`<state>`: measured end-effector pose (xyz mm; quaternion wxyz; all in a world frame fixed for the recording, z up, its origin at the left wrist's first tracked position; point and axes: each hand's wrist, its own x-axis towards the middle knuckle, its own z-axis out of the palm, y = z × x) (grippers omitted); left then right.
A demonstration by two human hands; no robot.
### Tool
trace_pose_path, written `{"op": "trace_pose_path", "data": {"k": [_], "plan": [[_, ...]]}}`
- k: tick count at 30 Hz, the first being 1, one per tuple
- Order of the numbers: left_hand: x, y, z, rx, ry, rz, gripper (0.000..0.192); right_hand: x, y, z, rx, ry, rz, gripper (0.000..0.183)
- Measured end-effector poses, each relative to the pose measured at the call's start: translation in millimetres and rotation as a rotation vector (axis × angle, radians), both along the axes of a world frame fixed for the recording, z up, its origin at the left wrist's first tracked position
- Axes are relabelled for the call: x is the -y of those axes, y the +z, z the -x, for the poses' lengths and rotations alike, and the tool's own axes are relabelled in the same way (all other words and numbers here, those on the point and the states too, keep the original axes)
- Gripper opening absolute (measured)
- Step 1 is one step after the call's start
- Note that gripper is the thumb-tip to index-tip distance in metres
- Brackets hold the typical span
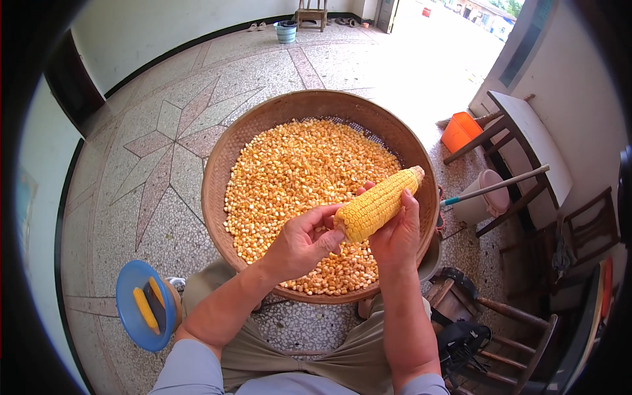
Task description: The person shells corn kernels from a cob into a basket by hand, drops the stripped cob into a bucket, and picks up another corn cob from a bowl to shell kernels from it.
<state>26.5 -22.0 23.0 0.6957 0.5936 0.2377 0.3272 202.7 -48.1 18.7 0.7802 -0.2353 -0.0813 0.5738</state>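
Observation:
A whole yellow corn cob (377, 205) lies slantwise between my hands, its pale tip pointing up and to the right. My right hand (400, 227) holds it from below and the right side, the thumb along the kernels. My left hand (311, 237) pinches the stem end with thumb and fingers. Under both hands is a round woven bamboo basket (217, 163) holding a wide layer of loose corn kernels (296, 168). Part of its mesh bottom shows at the upper right. The kernel rows on the cob's visible side look full.
On the left, a blue plastic basin (127, 296) contains corn cobs (145, 310). To the right are an orange bin (460, 132), a lidded bucket (474, 202), a table (533, 143), a pole (498, 185) and a wooden chair (513, 316) with a black bag (464, 340).

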Motion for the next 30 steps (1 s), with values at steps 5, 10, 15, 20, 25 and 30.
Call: {"op": "trace_pose_path", "data": {"k": [5, 10, 15, 20, 25, 30], "plan": [[3, 3, 0, -0.001, -0.074, -0.024, 0.048, 1, -11, -3, 0.084, -0.057, 0.036, 0.048], [6, 0, -4, -0.008, -0.105, -0.047, 0.049, 3, -10, -2, 0.083, 0.01, 0.017, 0.044], [6, -4, -4, -0.036, -0.129, -0.066, 0.05, 1, -9, -2, 0.043, 0.018, 0.052, 0.047], [7, 2, -4, -0.074, -0.169, -0.016, 0.052, 5, 2, 2, 0.045, -0.015, 0.087, 0.047], [5, 6, -5, -0.144, -0.243, 0.082, 0.053, 6, 0, 2, 0.081, -0.037, 0.086, 0.044], [4, 4, -2, -0.185, -0.22, 0.099, 0.052, 5, 1, 5, 0.148, -0.065, 0.075, 0.043]]}}
